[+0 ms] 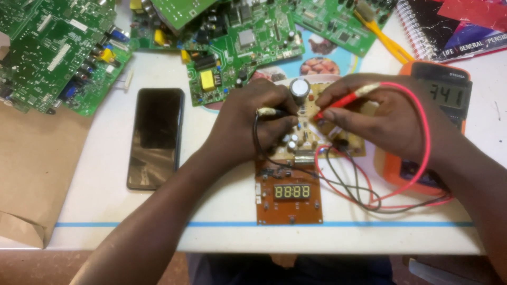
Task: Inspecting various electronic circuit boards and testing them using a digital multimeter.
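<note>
My left hand (248, 124) grips a black test probe (272, 112) and presses its tip onto a tan circuit board (306, 138) with a large grey capacitor (299, 89). In my right hand (375, 113) is a red test probe (343, 100), its tip on the same board near the capacitor. Red and black leads (364, 190) loop from the probes toward an orange multimeter (446, 95) under my right wrist; its display is lit. A brown display board (289, 192) with a four-digit segment display lies in front of the tan board.
A black phone (156, 137) lies face up to the left. Several green circuit boards (58, 53) are piled across the back. A spiral notebook (454, 26) sits at the back right, brown paper (31, 158) at the left. Blue tape (369, 224) marks the table's near edge.
</note>
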